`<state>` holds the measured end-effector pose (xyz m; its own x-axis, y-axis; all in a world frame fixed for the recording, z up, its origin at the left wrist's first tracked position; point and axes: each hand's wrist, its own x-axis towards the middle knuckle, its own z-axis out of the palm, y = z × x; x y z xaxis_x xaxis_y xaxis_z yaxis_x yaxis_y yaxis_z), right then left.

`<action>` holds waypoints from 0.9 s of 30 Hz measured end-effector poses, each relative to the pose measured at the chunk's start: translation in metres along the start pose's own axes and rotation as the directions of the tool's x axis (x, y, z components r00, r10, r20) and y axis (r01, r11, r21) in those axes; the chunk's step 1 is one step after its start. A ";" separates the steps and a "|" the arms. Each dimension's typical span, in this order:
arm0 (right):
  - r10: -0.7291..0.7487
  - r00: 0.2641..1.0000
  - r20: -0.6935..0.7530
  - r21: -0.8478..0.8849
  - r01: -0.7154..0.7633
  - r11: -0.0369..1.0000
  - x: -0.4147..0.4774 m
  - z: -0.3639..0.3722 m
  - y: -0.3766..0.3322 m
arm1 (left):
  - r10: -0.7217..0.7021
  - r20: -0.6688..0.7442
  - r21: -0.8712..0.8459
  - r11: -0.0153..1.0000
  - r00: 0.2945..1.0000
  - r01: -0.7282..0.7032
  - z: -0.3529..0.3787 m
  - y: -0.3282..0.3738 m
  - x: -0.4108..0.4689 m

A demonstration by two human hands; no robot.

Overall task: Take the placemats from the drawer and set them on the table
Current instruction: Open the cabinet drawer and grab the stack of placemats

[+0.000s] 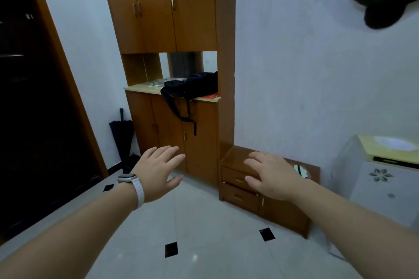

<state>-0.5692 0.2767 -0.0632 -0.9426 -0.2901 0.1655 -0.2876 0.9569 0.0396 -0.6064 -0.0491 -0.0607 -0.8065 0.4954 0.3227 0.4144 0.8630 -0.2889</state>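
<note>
A low wooden cabinet [283, 213] stands against the white wall at the right, with two closed drawers on its left side, the upper drawer [235, 178] and the lower drawer [240, 197]. No placemats show. My right hand [272, 176] hovers in front of the cabinet's top and upper drawer, fingers spread and holding nothing. My left hand [158, 170], with a white watch on its wrist, is stretched out at the same height before the tall cupboard, fingers straight and empty.
A tall wooden cupboard [172, 18] holds a dark bag [192, 86] on its counter. A folded umbrella [121, 133] leans in the corner by a dark door [34, 97]. A white appliance [383, 179] stands at the right. The floor is pale tile.
</note>
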 end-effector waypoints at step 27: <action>0.172 0.964 0.203 -0.006 -0.174 0.985 0.405 0.147 0.074 | 0.126 0.086 -0.261 0.960 0.988 -0.100 0.325 -0.198 0.323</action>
<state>-0.9974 0.2287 -0.1382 -0.9925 -0.1174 -0.0339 -0.1180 0.9929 0.0161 -1.0861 -0.0923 -0.1919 -0.7810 0.5898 0.2052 0.5886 0.8051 -0.0739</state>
